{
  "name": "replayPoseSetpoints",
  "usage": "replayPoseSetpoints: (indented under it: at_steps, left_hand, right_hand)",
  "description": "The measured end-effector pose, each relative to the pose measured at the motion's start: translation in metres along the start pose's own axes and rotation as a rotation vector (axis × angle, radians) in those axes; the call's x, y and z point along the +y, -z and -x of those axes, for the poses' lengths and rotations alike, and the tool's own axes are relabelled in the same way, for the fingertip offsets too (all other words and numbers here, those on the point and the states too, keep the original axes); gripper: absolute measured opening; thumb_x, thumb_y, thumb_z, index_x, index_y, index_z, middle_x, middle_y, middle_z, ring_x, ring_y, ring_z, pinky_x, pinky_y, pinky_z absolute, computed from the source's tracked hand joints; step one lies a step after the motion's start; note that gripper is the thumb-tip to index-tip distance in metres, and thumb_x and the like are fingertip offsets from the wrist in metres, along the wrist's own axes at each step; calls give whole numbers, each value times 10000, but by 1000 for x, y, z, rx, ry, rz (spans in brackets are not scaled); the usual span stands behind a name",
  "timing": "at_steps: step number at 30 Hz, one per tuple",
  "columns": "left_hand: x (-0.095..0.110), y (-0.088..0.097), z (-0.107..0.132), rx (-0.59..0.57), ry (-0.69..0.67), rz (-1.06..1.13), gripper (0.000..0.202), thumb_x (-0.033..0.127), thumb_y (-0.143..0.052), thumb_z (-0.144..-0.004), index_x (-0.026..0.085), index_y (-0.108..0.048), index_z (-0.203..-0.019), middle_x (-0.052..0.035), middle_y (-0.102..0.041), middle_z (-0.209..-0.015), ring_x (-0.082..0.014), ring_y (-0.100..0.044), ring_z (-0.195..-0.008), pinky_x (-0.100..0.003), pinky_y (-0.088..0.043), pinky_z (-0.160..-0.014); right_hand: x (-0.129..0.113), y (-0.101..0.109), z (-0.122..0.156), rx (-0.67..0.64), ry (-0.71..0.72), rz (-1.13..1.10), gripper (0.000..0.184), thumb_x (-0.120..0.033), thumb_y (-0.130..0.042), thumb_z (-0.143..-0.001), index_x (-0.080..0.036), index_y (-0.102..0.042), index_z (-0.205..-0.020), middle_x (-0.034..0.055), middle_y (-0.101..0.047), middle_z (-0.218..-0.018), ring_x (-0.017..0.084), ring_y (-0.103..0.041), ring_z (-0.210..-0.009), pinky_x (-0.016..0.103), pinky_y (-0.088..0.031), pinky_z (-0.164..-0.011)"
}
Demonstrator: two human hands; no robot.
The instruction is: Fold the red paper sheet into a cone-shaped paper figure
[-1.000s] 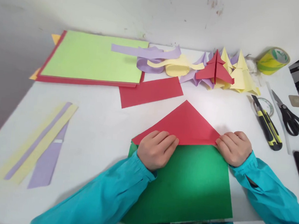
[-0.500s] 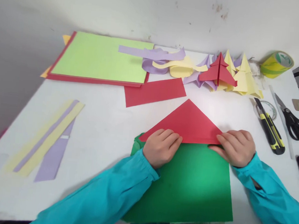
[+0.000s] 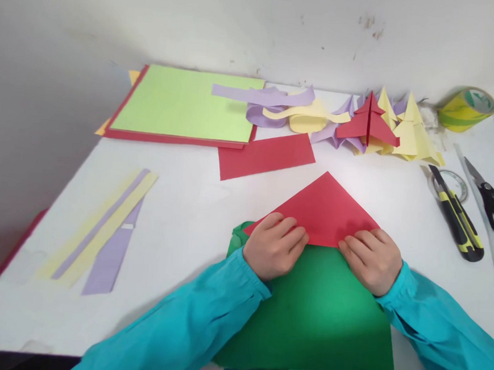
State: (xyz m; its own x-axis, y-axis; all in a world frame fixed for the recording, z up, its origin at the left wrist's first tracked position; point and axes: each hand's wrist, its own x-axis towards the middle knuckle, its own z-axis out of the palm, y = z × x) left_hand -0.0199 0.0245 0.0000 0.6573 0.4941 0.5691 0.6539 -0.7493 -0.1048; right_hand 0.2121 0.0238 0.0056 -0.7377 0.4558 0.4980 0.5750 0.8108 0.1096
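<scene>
A red paper triangle (image 3: 325,211) lies over the far edge of the green sheet (image 3: 311,321). The right hand (image 3: 371,260) has slid inward along the triangle's near edge, probably pressing it flat; it and the left hand (image 3: 276,247) curl there, thumbs hidden, pinch unclear. Beyond the sheet, paper planes (image 3: 377,128) sit on the white table (image 3: 194,209) before a scuffed wall (image 3: 242,25)

The paper triangle (image 3: 324,211) is red, the sheet (image 3: 317,321) green, the sleeves (image 3: 194,317) turquoise
</scene>
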Motion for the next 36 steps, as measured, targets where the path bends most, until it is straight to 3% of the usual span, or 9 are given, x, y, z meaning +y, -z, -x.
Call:
replayPoseSetpoints:
  at_steps: [5,13,22,25,29,32,36]
  left_hand:
    - [-15,3,9,15,-1,3,82,100,-563,-845,171,-583,-810,-11,-676,-767,-172,-590,-764,-335,-403,-630]
    - [-47,13,20,23,-5,8,85,131,-567,-861,184,-536,-802,33,-650,-706,-157,-599,-701,-326,-390,-585]
    - [-79,33,37,10,92,7,195,280,-560,-890,162,-537,-736,6,-612,-692,-144,-559,-682,-304,-411,-588]
    - [-64,31,30,5,77,36,165,318,-625,-846,167,-566,-812,-4,-652,-759,-154,-574,-712,-304,-448,-602]
    - [-14,18,10,54,101,215,151,210,-634,-832,132,-585,-952,-47,-676,-858,-183,-595,-802,-324,-508,-671]
    - [15,7,2,28,70,232,130,102,-544,-853,84,-602,-968,-84,-686,-861,-207,-602,-784,-337,-502,-626]
    - [22,0,7,3,128,223,139,91,-495,-867,91,-627,-913,-90,-682,-809,-196,-584,-735,-332,-501,-605]
  right_hand:
    - [2,1,5,50,-51,1,166,-83,-637,-780,-159,-602,-636,18,-608,-604,147,-488,-680,311,-306,-592]
    - [7,3,7,68,-64,14,151,-73,-646,-769,-160,-608,-651,15,-624,-613,144,-497,-665,309,-326,-591]
    - [12,1,13,84,-62,12,105,-75,-656,-764,-141,-636,-684,43,-660,-666,155,-521,-671,315,-371,-595]
    - [11,1,9,80,-44,10,99,-74,-653,-766,-133,-645,-687,49,-659,-657,159,-527,-668,314,-382,-600]
    - [5,2,1,72,4,-26,102,-58,-626,-775,-111,-660,-695,68,-663,-653,174,-530,-663,325,-395,-608]
    - [-1,3,-1,34,30,-51,112,-60,-583,-804,-100,-674,-752,76,-669,-682,178,-536,-675,330,-396,-621]
    - [-2,0,2,19,-19,-70,96,-91,-588,-819,-121,-669,-779,60,-674,-708,163,-529,-676,313,-375,-609]
